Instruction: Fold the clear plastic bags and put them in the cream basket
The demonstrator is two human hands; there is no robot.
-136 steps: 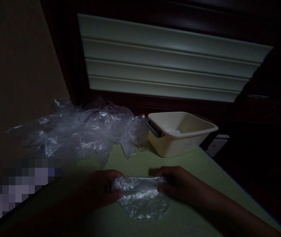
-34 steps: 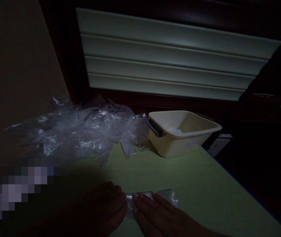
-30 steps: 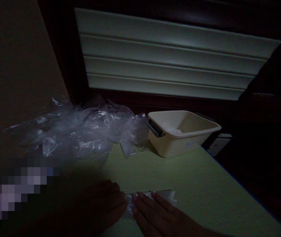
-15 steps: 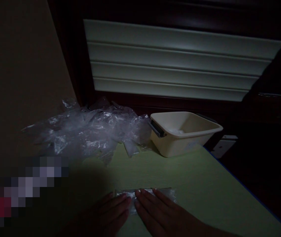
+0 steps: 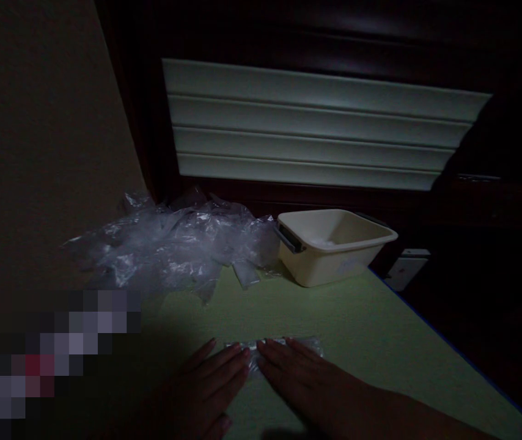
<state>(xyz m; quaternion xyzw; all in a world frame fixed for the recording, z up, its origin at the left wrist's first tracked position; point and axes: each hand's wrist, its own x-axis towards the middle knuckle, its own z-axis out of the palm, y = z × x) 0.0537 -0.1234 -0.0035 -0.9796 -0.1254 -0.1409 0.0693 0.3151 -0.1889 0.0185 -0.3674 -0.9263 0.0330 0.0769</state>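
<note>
At the far left, a crumpled pile of clear plastic bags or film [image 5: 183, 244] spreads loosely over the table [image 5: 265, 308], none of it visibly folded apart from one flatter tab sticking out at its front edge. No print can be made out on any of it.

Nearer the wearer, the left hand [image 5: 213, 388] lies spread palm-down, gripping nothing, its fingertips on the left part of a clear plastic strip [image 5: 315, 346]. This strip lies flat on the table at front centre, apparently folded narrow, so the folding looks well along, with its smoothing in hand. The right hand [image 5: 297, 373], also flat and not closed on anything, covers much of the strip.

Beyond stands a cream plastic basin [image 5: 325, 267] with dark handles; something whitish inside is too dim to identify. Its faint label [image 5: 347, 265] is unreadable. Farthest right, a white box-like item [image 5: 410, 272] carries a faint, unclear mark.
</note>
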